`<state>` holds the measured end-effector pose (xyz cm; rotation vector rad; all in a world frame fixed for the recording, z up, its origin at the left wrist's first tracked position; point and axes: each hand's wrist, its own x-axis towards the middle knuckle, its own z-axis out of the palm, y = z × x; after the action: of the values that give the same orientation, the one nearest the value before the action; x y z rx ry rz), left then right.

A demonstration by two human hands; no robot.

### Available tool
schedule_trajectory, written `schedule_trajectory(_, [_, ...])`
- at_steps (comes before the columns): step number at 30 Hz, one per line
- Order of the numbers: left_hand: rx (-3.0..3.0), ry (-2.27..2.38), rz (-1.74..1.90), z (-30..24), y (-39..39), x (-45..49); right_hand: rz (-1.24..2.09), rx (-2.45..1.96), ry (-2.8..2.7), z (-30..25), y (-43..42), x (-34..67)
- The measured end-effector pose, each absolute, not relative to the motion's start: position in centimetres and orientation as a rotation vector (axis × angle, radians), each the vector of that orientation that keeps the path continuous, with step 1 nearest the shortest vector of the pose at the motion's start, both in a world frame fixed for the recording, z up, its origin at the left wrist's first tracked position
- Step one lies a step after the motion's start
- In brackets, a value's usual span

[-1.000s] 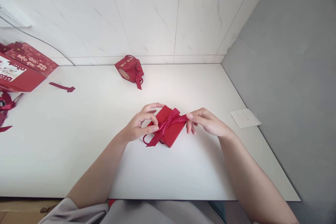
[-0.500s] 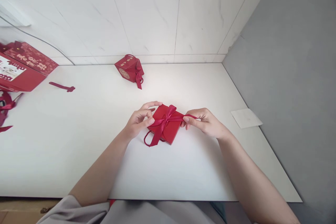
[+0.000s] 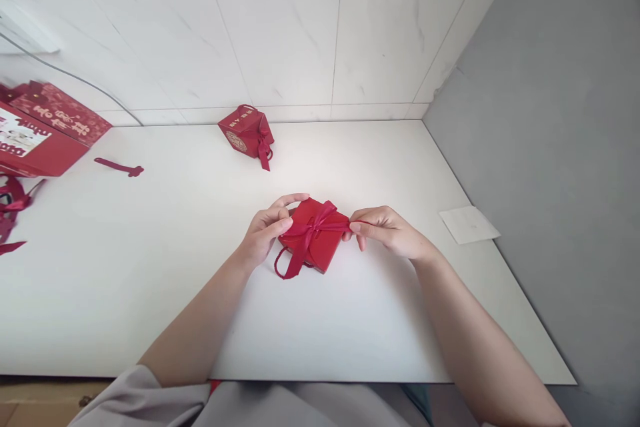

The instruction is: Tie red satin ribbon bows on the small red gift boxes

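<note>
A small red gift box (image 3: 327, 250) rests on the white table between my hands, with a dark red ribbon (image 3: 315, 227) tied in a bow across its face. At the box's left side, my left hand (image 3: 267, 227) pinches a ribbon loop between thumb and finger, while its index finger reaches along the box's top corner. My right hand (image 3: 383, 230) grips the ribbon's other end, stretched out to the right of the knot. One ribbon tail hangs down the front, beside a twisted cord handle (image 3: 283, 263) at the lower left.
Near the wall stands another red gift box (image 3: 247, 137) with a tied ribbon. Farther left are a large red box (image 3: 55, 127), a red strip (image 3: 120, 167) and a partly cut-off red ribboned item (image 3: 13, 210). A white paper (image 3: 469, 225) lies at the table's right edge.
My right hand's fingers have closed up nearer the box along the ribbon. My left thumb has shifted slightly up. The box stays in nearly the same place.
</note>
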<state>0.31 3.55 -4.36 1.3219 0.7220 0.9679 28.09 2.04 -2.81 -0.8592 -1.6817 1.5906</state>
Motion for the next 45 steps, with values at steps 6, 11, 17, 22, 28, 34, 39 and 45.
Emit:
schedule_trajectory(6, [1.53, 0.742, 0.962, -4.0, 3.6, -0.1, 1.577, -0.917, -1.6, -2.7, 2.0, 28.0])
schedule_trajectory(11, [1.505, 0.733, 0.929, -4.0, 3.4, -0.1, 1.542, -1.001, -1.559, -3.1, 2.3, 27.9])
schedule_trajectory(17, [1.514, 0.749, 0.918, -3.8, 3.3, 0.0, 1.545, -1.048, -1.463, -3.4, 2.5, 27.5])
schedule_trajectory(22, [1.474, 0.763, 0.914, -3.6, 3.2, 0.1, 1.634, -0.952, -1.537, -3.0, 2.4, 28.2])
schedule_trajectory(28, [1.428, 0.772, 0.893, -3.6, 3.3, 0.1, 1.76, -0.912, -1.628, -2.6, 2.2, 29.2])
schedule_trajectory(34, [1.426, 0.762, 0.854, -3.4, 3.3, 0.2, 2.028, -0.914, -1.758, -2.4, 2.6, 30.7])
schedule_trajectory(39, [1.452, 0.707, 0.842, -3.2, 2.7, 0.8, 1.65, -0.936, -1.685, -2.4, 2.8, 30.8])
schedule_trajectory(45, [1.475, 0.685, 0.859, -3.4, 2.5, 0.8, 1.513, -0.899, -1.597, -2.3, 1.6, 27.1])
